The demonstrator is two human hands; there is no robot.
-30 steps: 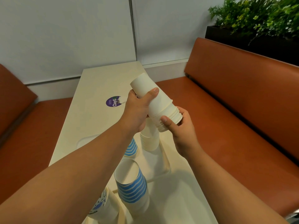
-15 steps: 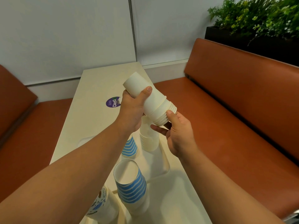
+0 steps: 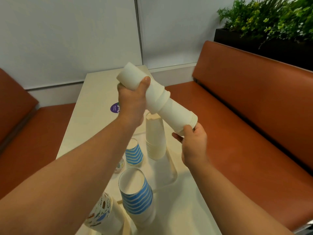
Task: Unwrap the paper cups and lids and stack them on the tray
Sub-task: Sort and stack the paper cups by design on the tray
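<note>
— above the table [image 3: 94,92], what have we got in our hands?

— a long stack of plain white cups [image 3: 162,106], tilted, its far end up and to the left, its near end down and to the right. our left hand [image 3: 132,100] is wrapped round the upper part, thumb laid across the top and fingers curled under. our right hand [image 3: 193,141] pinches the lower end at the rims, thumb and fingertips closed on it.

— is the stack one piece?

— we see a step halfway along: the upper part sits like a wider sleeve over a narrower run of cups. whether that sleeve is wrapping or more cups we cannot tell.

— and under our hands?

— the pale tray [image 3: 172,168] lies on the table, and a second white stack [image 3: 155,138] stands on it upside down, leaning a little, just below the held one. beside it to the left stands a blue-striped cup [image 3: 134,153], also mouth down. nearer to us a taller blue-striped stack [image 3: 137,195] stands mouth down, and a stack with a coloured print [image 3: 101,212] leans at the near left, partly hidden by our left forearm. whether those two stand on the tray we cannot tell.

— anything else?

— a round purple sticker [image 3: 115,108] on the table past our left wrist, brown benches [image 3: 245,116] either side, and green plants [image 3: 271,17] in a dark planter at the far right.
</note>
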